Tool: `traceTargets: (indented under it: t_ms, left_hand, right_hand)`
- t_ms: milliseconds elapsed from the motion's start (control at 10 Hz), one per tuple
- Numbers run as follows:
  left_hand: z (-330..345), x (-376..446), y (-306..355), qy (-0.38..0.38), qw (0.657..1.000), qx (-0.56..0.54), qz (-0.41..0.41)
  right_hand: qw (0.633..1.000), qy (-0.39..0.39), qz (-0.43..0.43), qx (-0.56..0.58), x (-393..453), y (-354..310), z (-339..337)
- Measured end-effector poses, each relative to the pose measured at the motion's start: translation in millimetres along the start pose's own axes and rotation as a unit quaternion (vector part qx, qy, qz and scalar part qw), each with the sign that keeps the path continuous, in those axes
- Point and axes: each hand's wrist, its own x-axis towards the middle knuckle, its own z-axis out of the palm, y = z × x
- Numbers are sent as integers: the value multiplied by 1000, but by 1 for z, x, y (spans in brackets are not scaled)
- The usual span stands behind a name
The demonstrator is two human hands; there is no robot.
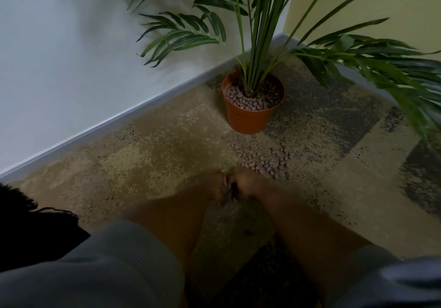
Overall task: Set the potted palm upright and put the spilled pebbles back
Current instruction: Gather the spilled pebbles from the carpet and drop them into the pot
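The palm (257, 33) stands upright in its terracotta-coloured pot (248, 119) in the corner of the room. Brownish pebbles fill the top of the pot. A patch of spilled pebbles (265, 162) lies on the carpet in front of the pot. My left hand (214, 186) and my right hand (245, 183) are pressed together, cupped, at the near edge of that patch. The picture is blurred there; a few dark bits show between the palms, and I cannot make out whether they are pebbles.
A white wall with a grey skirting board (119, 121) runs along the left, a yellowish wall (393, 2) at the back right. Long fronds (393, 69) hang low over the carpet on the right. The mottled brown and grey carpet (155, 145) spreads to the left.
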Motion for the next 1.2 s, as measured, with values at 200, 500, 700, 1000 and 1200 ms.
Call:
traceTargets:
  t_ms: [200,500,700,1000,1200]
  left_hand:
    - [8,0,-3,51,996,67,-6]
    - [8,0,-8,55,998,-3,-37]
    - [-9,-12,-3,71,984,-149,-66]
    - [-3,-6,-1,37,968,-240,-64]
    - [18,-6,-4,86,973,-210,-36]
  right_hand:
    - [976,24,41,212,-6,-3,12]
    - [997,22,-60,-42,6,-1,14]
    - [917,92,91,376,0,-3,-3]
    - [750,-14,160,641,-10,4,-11]
    - [950,-119,110,265,-29,7,3]
